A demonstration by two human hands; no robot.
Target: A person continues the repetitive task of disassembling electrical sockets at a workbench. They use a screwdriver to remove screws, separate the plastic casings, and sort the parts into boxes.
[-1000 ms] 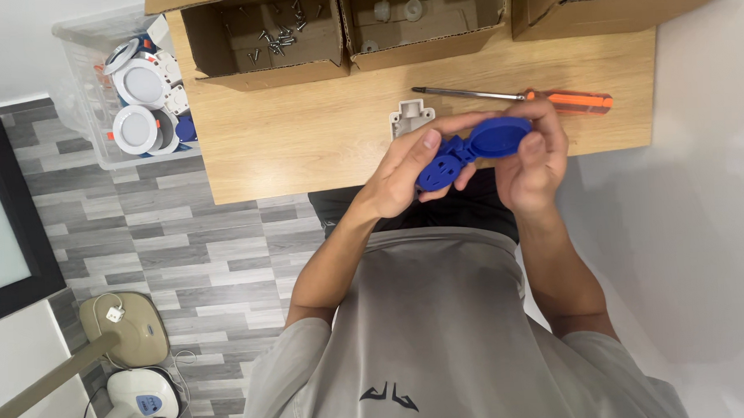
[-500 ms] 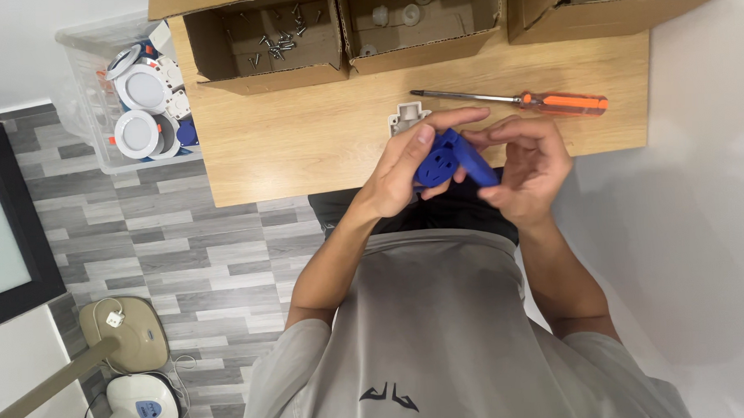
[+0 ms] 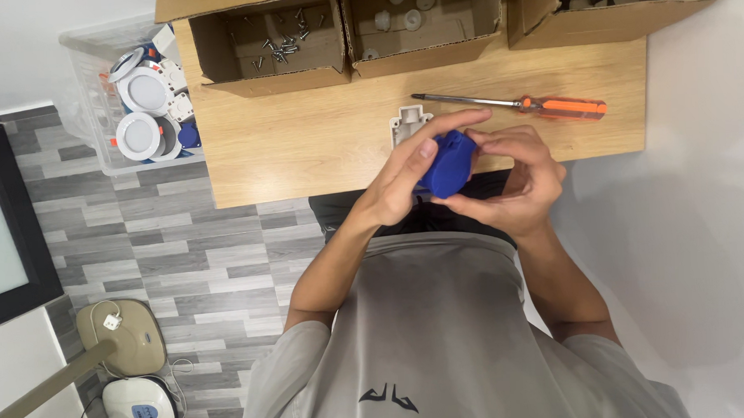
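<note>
Blue plastic fills our grip: the blue part (image 3: 450,163) sits between both hands at the near edge of the wooden table (image 3: 304,145). Our left hand (image 3: 412,162) curls over it from the left, fingers arched across its top, thumb pressed to its face. Our right hand (image 3: 515,179) cups it from the right and below, fingers folded around it. Both are clamped on that one piece, forearms angled in from our chest.

Just beyond the fingers lies a small grey housing (image 3: 409,121), and past it an orange-handled screwdriver (image 3: 517,104), tip pointing left.

Along the far edge we see three open cardboard boxes: the left box (image 3: 259,41) holds loose screws, the middle box (image 3: 419,18) pale round pieces, the right box (image 3: 612,7) dark parts. Left of the table, a clear plastic bin (image 3: 129,102) holds white round fittings.
</note>
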